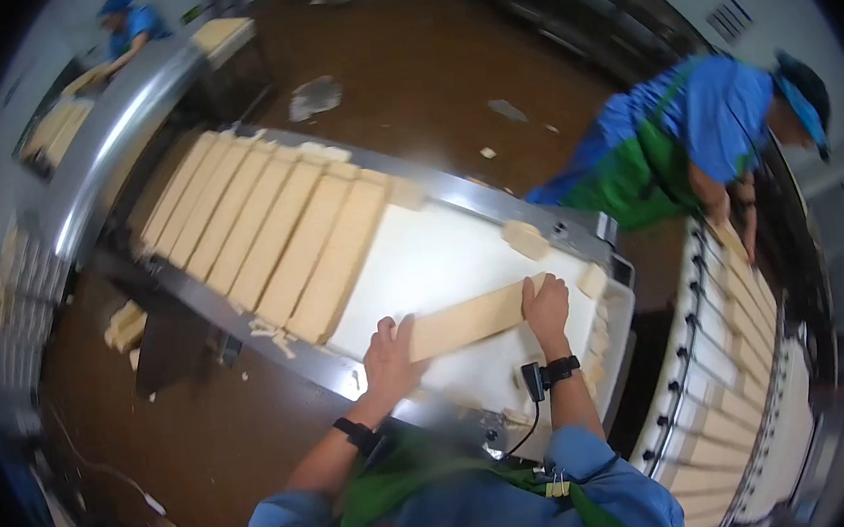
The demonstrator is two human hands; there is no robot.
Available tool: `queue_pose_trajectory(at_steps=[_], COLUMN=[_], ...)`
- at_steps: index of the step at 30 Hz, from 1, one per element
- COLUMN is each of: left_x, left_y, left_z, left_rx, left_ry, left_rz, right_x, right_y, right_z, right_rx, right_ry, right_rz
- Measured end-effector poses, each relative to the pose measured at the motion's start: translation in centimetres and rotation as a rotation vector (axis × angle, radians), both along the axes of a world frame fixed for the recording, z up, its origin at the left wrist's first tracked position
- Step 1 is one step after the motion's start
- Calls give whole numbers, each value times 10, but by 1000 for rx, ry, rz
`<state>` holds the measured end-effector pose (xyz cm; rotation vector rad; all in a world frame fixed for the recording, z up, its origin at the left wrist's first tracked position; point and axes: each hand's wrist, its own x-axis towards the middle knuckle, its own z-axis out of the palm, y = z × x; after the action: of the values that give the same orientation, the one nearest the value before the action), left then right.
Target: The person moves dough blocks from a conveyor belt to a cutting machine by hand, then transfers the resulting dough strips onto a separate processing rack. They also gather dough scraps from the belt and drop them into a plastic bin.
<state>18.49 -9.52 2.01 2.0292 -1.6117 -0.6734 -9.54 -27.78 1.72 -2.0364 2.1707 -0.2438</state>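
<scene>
A long, flat, cream-coloured strip (477, 320), like a slice of a soft block, is held lengthwise between my two hands over the white belt (421, 253). My left hand (390, 355) grips its left end, fingers wrapped over the edge. At the other end my right hand (546, 305) has the strip's corner between thumb and fingers. Left of the strip, a row of thick cream-coloured blocks (272, 216) lies side by side across the belt. A broken piece (525, 239) rests on the belt beyond my right hand.
A white bin (622, 346) with scraps stands at the belt's right end. Further right, a person (672, 141) in blue and green leans over a conveyor (724, 388) carrying similar strips. Another person (132, 26) is at the back left. Scraps and plastic (315, 98) lie on the brown floor.
</scene>
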Motion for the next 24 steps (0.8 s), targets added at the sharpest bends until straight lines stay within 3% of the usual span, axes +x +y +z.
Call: queue_pose_trajectory(at_steps=[1,3,4,5,6,7,11,15,16,18,20,22,24], left_x=[-3,-18,-22,-28,-37,-44,-80,-160,-190,-245,-308,-361,-409], left_y=[-2,-11,-13,-15,-20,-17,-3,26,32,41,66,93,132], left_z=[3,5,-16,-37,-30,-42,-9,17,30,50,96,121,147], left_rx=[24,209,120,27,36,-81,7,-139,-206,-345,-359,-414,-415], left_ry=[-25,-111,-206,-213,-182,-193,-44,-41,-8,33,118,140,151], left_rz=[-143,-212,-262,-275,-272,-241,-291,-351,-427,-590,-710,-883,-1046], right_x=[-18,-51,-52,-59,-74,-59,-77,-154,-181,-238,-293,-347,-400], right_y=[12,45,52,58,54,63,117,198,222,275,333,386,444], right_z=[-7,-42,-42,-39,-94,-69,-15,16,27,54,98,114,131], right_rx=[-4,-336,-364,-223,-312,-298,-257,-522,-627,-605,-708,-882,-899], right_ry=[8,-120,-123,-92,38,-150,-258,-261,-258,-207,-358,-129,-111], right_rz=[-65,48,43,109,156,-61,-262,-521,-614,-785,-884,-1035,-1188])
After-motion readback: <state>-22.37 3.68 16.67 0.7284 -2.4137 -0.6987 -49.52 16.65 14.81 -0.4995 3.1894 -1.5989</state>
